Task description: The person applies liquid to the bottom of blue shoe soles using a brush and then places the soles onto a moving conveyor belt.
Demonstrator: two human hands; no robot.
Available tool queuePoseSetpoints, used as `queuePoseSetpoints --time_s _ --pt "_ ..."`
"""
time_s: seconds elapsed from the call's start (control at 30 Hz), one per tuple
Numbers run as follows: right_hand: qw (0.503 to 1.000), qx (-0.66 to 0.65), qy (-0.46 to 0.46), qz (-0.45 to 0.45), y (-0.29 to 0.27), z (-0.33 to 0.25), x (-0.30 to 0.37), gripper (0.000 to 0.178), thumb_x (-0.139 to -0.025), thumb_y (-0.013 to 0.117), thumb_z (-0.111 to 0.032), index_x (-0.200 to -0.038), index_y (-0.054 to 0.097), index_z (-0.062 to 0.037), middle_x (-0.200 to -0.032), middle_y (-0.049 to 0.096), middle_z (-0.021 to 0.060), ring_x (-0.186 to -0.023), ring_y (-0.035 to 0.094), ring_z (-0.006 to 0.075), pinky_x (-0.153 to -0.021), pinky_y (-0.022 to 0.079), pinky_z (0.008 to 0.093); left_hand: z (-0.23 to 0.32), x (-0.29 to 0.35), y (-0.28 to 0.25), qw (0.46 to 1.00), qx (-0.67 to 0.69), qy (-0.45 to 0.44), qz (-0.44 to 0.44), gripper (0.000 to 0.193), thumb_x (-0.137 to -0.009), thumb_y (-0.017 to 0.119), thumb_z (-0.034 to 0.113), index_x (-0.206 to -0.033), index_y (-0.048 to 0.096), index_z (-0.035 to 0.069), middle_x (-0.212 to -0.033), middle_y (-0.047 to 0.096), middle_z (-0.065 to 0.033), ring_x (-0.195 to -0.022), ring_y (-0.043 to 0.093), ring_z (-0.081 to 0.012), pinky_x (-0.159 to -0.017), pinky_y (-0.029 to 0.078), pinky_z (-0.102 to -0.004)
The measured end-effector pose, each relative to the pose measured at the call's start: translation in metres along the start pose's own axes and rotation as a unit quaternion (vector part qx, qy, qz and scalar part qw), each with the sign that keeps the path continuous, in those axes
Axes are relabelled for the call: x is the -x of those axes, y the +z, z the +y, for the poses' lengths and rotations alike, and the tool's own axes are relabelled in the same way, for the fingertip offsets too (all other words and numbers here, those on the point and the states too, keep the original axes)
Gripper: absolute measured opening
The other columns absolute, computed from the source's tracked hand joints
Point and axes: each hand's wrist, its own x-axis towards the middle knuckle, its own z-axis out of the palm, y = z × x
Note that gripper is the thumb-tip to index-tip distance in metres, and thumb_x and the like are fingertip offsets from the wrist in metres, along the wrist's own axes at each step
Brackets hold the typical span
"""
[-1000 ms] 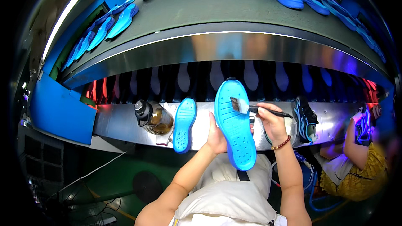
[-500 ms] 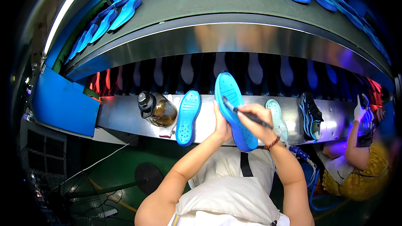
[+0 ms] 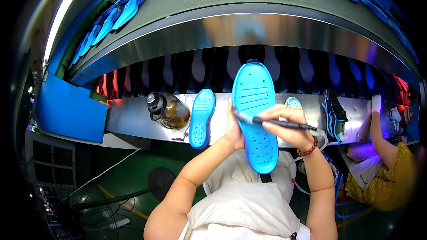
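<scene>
By the metal ledge, the brush has reached the sole's left edge

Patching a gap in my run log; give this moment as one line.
left hand: holds blue sole | right hand: brush at sole's left edge | metal bench: second blue sole, bottle

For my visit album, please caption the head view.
Left hand holds a blue sole; right hand, a brush at its edge.
</scene>
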Motion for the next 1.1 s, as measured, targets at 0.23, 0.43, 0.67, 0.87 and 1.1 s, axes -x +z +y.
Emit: queuePoseSetpoints --time_s 0.23,0.43,0.67,0.87,1.1 --pt "0.985 -0.130 0.112 0.035 -0.016 0.001 0.003 0.018 -0.071 0.063 0.002 -0.088 0.064 0.0007 -0.089 0.063 0.0144 -0.086 0.060 0.0212 -0.079 0.048 0.0314 0.010 0.004 0.016 0.993 -0.093 0.071 0.025 0.092 -0.074 0.012 0.077 -0.129 0.034 0.007 -0.118 0.049 -0.0168 -0.103 0.052 -0.0302 -0.088 0.043 -0.0435" --pt "0.998 -0.050 0.010 -0.034 -0.018 -0.008 0.012 0.023 -0.066 0.068 0.000 -0.089 0.066 -0.0018 -0.091 0.063 0.0114 -0.086 0.058 0.0188 -0.079 0.045 0.0282 0.017 -0.003 0.010 0.985 -0.089 0.127 -0.073 0.102 -0.068 0.008 0.081 -0.123 0.038 0.001 -0.097 0.057 -0.0216 -0.084 0.059 -0.0317 -0.076 0.049 -0.0422" --pt "0.985 -0.071 -0.044 -0.152 -0.019 -0.010 0.018 0.022 -0.066 0.070 -0.001 -0.088 0.067 -0.0036 -0.087 0.066 0.0079 -0.082 0.058 0.0171 -0.076 0.046 0.0276 0.033 -0.006 0.013 0.974 -0.042 0.190 -0.119 0.110 -0.061 0.010 0.087 -0.120 0.040 0.000 -0.096 0.056 -0.0254 -0.083 0.059 -0.0350 -0.073 0.049 -0.0453" --pt "0.996 0.017 -0.038 -0.074 -0.013 -0.008 0.022 0.019 -0.066 0.069 0.001 -0.085 0.066 -0.0003 -0.088 0.066 0.0117 -0.085 0.061 0.0222 -0.079 0.047 0.0315 0.048 -0.007 0.021 0.965 -0.054 0.221 -0.128 0.100 -0.066 0.016 0.084 -0.119 0.043 0.003 -0.097 0.057 -0.0219 -0.082 0.057 -0.0347 -0.075 0.047 -0.0450" --pt "0.997 -0.065 0.028 -0.014 -0.023 0.003 0.030 0.023 -0.066 0.068 0.003 -0.089 0.066 -0.0008 -0.090 0.064 0.0111 -0.087 0.059 0.0210 -0.080 0.045 0.0309 0.053 -0.006 0.028 0.966 -0.061 0.229 -0.107 0.098 -0.069 0.012 0.081 -0.122 0.041 0.005 -0.101 0.056 -0.0223 -0.087 0.057 -0.0347 -0.079 0.047 -0.0463"
